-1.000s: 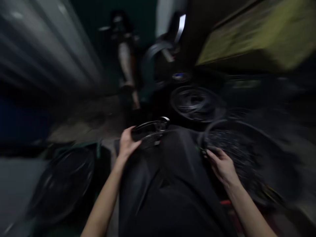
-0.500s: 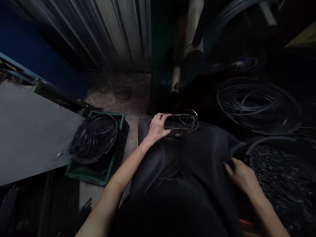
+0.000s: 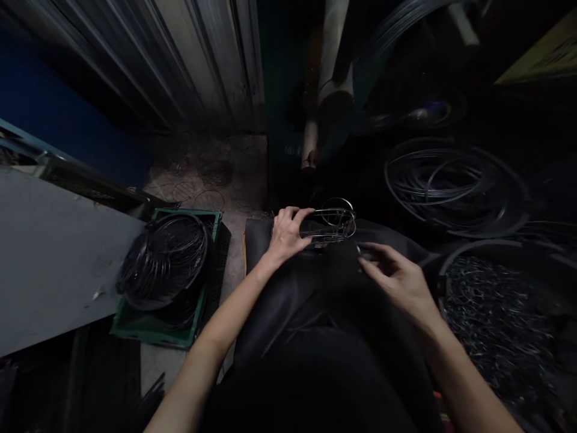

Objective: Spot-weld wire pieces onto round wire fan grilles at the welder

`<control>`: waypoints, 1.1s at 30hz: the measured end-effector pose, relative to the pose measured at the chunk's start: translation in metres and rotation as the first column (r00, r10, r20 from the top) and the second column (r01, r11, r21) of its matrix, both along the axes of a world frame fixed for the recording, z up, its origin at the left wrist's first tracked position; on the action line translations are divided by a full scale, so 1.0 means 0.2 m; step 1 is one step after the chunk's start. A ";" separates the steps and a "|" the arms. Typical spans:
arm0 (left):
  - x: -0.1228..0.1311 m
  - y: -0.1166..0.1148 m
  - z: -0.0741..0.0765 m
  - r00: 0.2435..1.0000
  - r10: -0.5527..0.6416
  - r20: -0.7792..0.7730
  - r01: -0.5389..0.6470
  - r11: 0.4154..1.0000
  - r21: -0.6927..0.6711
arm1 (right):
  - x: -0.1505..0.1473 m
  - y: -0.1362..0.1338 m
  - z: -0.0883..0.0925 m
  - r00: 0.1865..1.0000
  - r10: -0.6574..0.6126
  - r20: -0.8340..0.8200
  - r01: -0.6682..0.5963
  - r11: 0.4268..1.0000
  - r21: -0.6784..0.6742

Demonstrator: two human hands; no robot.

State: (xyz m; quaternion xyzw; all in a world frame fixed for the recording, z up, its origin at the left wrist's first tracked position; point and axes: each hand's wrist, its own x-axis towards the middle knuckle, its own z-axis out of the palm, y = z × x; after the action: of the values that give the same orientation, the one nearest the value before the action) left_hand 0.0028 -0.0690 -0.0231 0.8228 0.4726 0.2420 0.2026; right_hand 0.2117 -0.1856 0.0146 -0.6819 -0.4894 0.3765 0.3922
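Note:
My left hand (image 3: 287, 236) grips a small frame of bent metal wire (image 3: 336, 222) with round loops at its right end. Thumb and fingers are wrapped about its left end, above the dark cloth over my lap (image 3: 306, 294). Close to the frame's right end, apart from it, is my right hand (image 3: 396, 279). Its thumb and fingertips are pinched on a small shiny metal piece (image 3: 359, 248), too small to make out fully. At my right stands a dark tub (image 3: 487, 245) heaped with small bent wire pieces (image 3: 496, 325).
A green crate (image 3: 155, 338) on the floor at left holds a dark basin of wire rings (image 3: 166, 255). A grey panel (image 3: 54, 258) juts in at far left. Coiled wire (image 3: 446, 180) lies in a round container at right. A pale pipe (image 3: 336, 66) comes down ahead.
My right hand has moved left and forward from beside the tub to near the wire frame, with a small metal piece at its fingertips. The left hand keeps its grip. The view shifted slightly.

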 end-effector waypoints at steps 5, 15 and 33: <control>0.03 0.01 0.05 0.999 0.011 -0.032 -0.008 0.995 0.097 | -0.07 0.16 -0.02 0.999 0.019 -0.046 -0.020 1.000 -0.023; 0.05 0.04 0.07 0.998 0.045 -0.054 -0.031 0.969 0.247 | -0.19 0.41 -0.05 0.980 -0.053 -0.190 0.050 0.999 -0.021; 0.01 0.17 0.10 0.993 0.080 0.091 -0.105 0.939 0.326 | -0.38 0.54 -0.08 0.949 -0.216 0.231 0.106 0.905 0.412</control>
State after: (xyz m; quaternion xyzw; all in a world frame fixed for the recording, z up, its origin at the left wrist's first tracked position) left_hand 0.0055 -0.0349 -0.0034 0.8121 0.4554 0.3584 0.0680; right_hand 0.1359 -0.0778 -0.0015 -0.6721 -0.5456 0.1395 0.4807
